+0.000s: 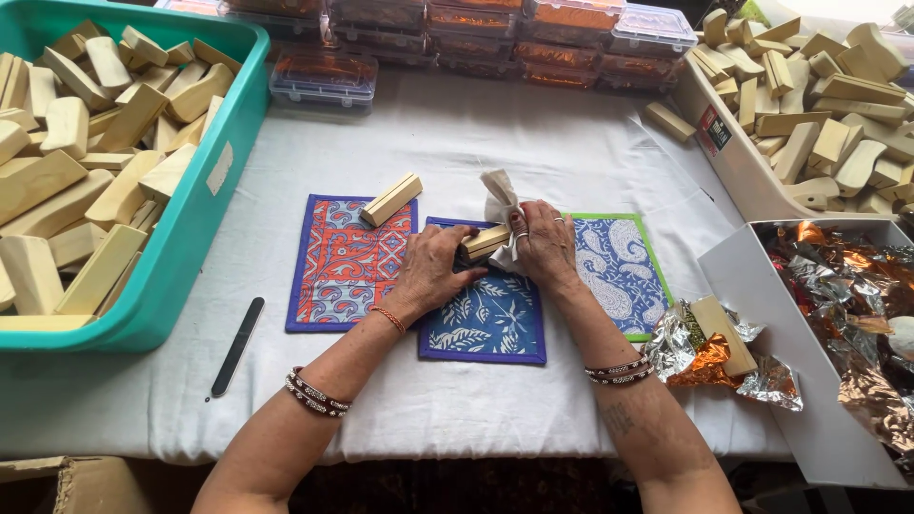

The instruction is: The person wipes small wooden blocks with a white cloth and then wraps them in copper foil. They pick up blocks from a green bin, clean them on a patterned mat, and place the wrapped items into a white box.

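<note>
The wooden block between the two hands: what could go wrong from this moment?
1. The left hand grips only one end of the wooden block while the right hand presses a white cloth on it; the block might slip out.
2. A second block lies loose on the orange mat close to the left hand; a nudge could push it off.
3. The black file lies near the table edge and the left forearm could sweep it down.
</note>
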